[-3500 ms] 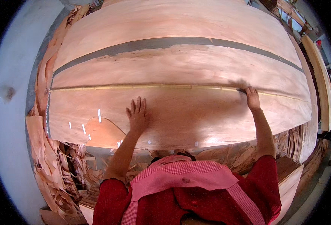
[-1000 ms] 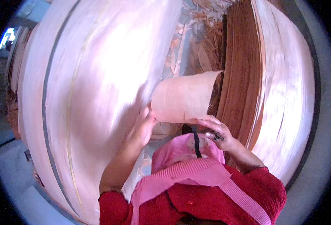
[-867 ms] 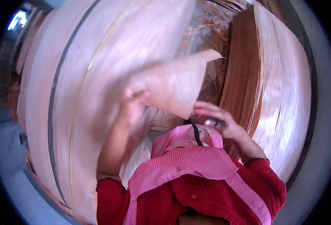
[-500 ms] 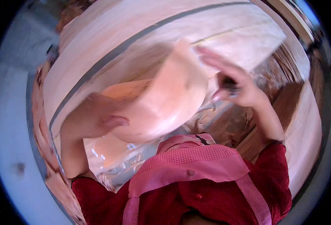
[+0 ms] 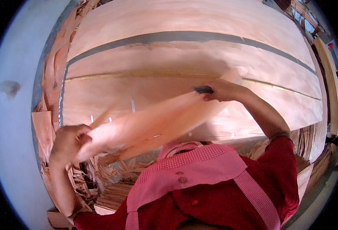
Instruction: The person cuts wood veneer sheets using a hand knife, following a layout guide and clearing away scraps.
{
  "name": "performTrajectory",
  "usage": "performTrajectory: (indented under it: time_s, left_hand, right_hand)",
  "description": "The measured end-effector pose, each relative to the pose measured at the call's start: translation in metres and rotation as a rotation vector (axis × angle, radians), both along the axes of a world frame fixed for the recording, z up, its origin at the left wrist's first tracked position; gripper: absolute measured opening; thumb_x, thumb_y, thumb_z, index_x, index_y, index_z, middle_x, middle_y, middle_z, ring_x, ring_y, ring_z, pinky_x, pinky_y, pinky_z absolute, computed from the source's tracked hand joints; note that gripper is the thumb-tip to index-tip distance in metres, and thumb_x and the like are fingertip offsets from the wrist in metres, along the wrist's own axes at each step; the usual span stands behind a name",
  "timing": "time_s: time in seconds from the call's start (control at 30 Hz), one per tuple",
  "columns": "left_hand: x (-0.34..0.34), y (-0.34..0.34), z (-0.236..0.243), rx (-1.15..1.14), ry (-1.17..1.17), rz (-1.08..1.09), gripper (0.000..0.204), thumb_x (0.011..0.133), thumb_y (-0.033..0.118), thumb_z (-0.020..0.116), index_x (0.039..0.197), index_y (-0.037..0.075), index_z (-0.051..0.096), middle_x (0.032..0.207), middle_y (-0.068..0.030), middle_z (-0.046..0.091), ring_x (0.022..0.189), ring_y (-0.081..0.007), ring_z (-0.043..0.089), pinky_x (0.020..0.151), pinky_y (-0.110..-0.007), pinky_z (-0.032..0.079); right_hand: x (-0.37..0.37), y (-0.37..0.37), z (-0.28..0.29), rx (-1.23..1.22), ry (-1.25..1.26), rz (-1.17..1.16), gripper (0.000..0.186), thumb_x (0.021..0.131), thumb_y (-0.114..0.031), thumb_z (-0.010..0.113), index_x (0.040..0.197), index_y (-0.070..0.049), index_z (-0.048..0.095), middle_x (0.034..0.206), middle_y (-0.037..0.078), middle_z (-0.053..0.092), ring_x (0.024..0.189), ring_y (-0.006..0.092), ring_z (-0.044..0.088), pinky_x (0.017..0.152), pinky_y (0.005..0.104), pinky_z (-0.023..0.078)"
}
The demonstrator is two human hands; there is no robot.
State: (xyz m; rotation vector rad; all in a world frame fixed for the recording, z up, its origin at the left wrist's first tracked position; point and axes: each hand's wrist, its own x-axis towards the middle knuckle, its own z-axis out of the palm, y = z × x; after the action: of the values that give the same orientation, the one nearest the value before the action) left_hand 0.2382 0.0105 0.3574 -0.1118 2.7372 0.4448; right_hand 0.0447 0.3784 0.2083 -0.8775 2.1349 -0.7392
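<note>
A long, thin sheet of pale wood veneer (image 5: 157,120) is stretched slantwise in front of me, blurred along its edges. Its left end is pinched in my left hand (image 5: 71,140), which is closed. Farther up, at the sheet's right part, my right hand (image 5: 230,91) is closed on it. A small black object (image 5: 203,89) sticks out from the right hand's fingers; its kind is unclear. Beneath the held piece lies a broad veneer sheet (image 5: 111,94) with a yellowish seam (image 5: 138,73) and a few small white tape bits.
Beyond a grey gap (image 5: 176,36) lies another wide veneer panel (image 5: 184,17). Torn veneer scraps (image 5: 84,174) pile up at the lower left, with more strips (image 5: 55,73) along the left edge. Stacked veneer (image 5: 305,142) stands at the right.
The held veneer has swung from a raised, curved position to a lower, stretched slant. My right hand, open beside it before, now grips it. My left hand has moved left and down. The view has turned.
</note>
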Motion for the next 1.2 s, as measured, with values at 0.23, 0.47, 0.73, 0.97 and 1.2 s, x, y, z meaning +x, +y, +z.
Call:
performTrajectory:
  time_s: [0.23,0.47,0.73,0.97,1.2]
  left_hand:
    - [-0.196,-0.159,-0.152,-0.063,0.476,-0.084,0.015,0.074,0.016,0.061,0.080,0.002,0.060,0.077,-0.0166,0.058,0.072,-0.0309,0.056,0.065,-0.035,0.043]
    - [-0.375,-0.121,-0.315,-0.441,0.482,-0.149,0.020,0.072,0.022,0.056,0.089,0.013,0.062,0.095,-0.0093,0.060,0.094,-0.0251,0.056,0.083,-0.049,0.036]
    - [-0.350,-0.113,-0.344,-0.414,0.860,0.179,0.038,0.081,0.029,0.050,0.111,0.006,0.049,0.121,-0.0095,0.045,0.115,-0.0294,0.038,0.093,-0.049,0.030]
    - [-0.321,-0.141,-0.373,-0.261,0.582,0.173,0.047,0.087,0.030,0.043,0.126,0.005,0.039,0.136,-0.0124,0.031,0.126,-0.0331,0.026,0.101,-0.045,0.023]
    - [-0.324,-0.149,-0.372,-0.264,0.565,0.083,0.048,0.086,0.029,0.045,0.129,0.010,0.035,0.134,-0.0069,0.035,0.125,-0.0363,0.025,0.100,-0.051,0.016]
  right_hand:
    - [-0.106,-0.008,-0.037,0.051,-0.126,-0.587,0.031,0.074,-0.017,0.063,0.102,-0.008,0.054,0.060,-0.003,0.046,0.044,0.0065,0.041,0.039,0.0227,0.037]
    - [-0.227,0.019,-0.194,0.254,0.980,-0.604,0.041,0.080,-0.026,0.056,0.117,-0.011,0.048,0.118,0.011,0.050,0.094,0.0307,0.056,0.075,0.0410,0.047]
    - [-0.227,0.010,-0.203,0.178,0.629,-0.911,0.039,0.081,-0.029,0.055,0.118,-0.017,0.047,0.121,0.011,0.047,0.098,0.0288,0.055,0.079,0.0403,0.046]
    - [-0.198,-0.224,-0.143,-0.150,-0.077,-0.414,0.020,0.081,-0.012,0.048,0.100,-0.003,0.049,0.066,0.009,0.051,0.052,0.0158,0.050,0.046,0.0300,0.042]
    - [-0.209,-0.317,-0.185,-0.285,0.153,-0.299,0.014,0.083,-0.014,0.048,0.089,-0.002,0.051,0.060,0.011,0.052,0.054,0.0173,0.054,0.048,0.0318,0.043]
